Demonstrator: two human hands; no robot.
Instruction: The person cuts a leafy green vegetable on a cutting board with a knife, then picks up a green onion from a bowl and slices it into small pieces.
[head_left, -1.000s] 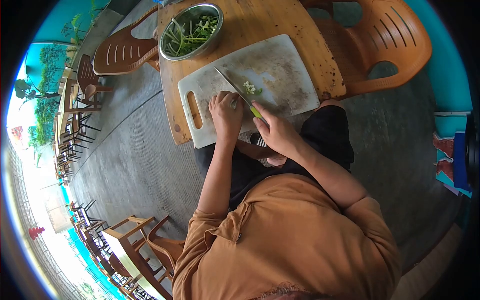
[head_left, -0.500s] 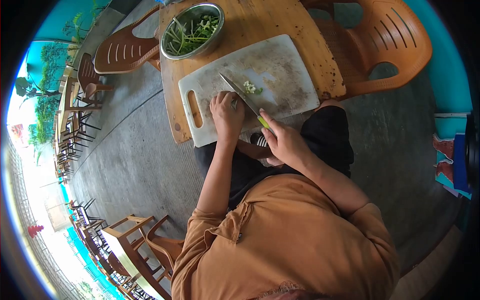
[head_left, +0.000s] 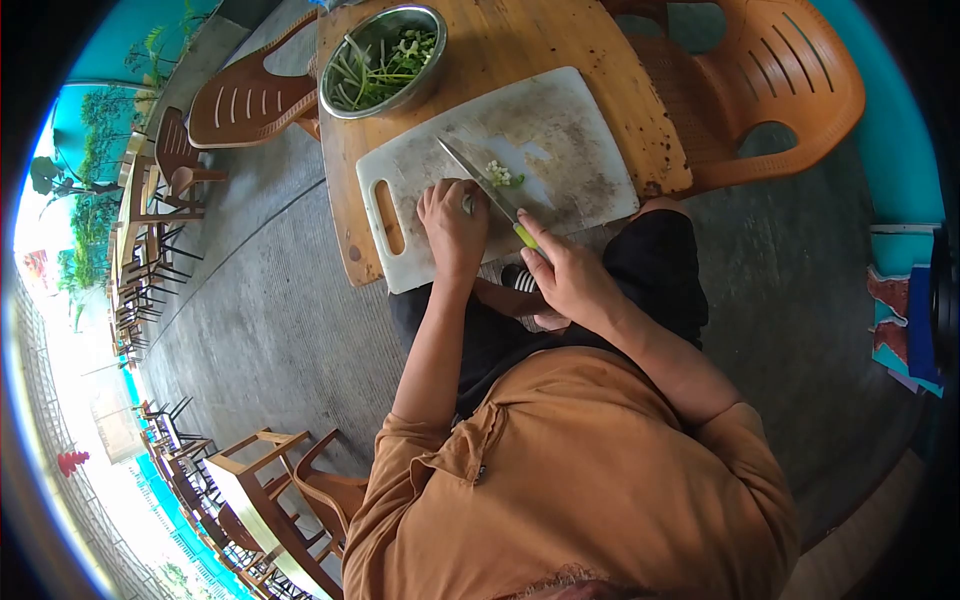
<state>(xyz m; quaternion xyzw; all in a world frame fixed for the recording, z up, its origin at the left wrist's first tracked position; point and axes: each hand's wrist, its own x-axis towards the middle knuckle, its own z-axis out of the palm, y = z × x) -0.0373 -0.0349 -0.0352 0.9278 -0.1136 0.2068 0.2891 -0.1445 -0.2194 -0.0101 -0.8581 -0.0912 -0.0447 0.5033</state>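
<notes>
My right hand [head_left: 570, 272] grips a kitchen knife [head_left: 478, 178] by its yellow-green handle. The blade slants up and left across the white cutting board [head_left: 570, 120]. Just left of the blade, my left hand [head_left: 453, 228] presses down on the board with curled fingers. A small pale bit shows by its fingertips, but I cannot tell what it is; the rest is hidden under the hand. Right of the blade lies a small pile of chopped pale and green pieces [head_left: 502, 175]. The board's slotted handle [head_left: 388, 218] is at the left.
A metal bowl [head_left: 436, 75] of cut green vegetables [head_left: 385, 75] stands behind the board on the wooden table [head_left: 520, 35]. Orange plastic chairs flank the table, one at the right [head_left: 790, 90] and one at the left [head_left: 250, 95]. My legs are under the near edge.
The knife and both hands stay nearly in place, with only a tiny shift. The chopped pile looks almost the same.
</notes>
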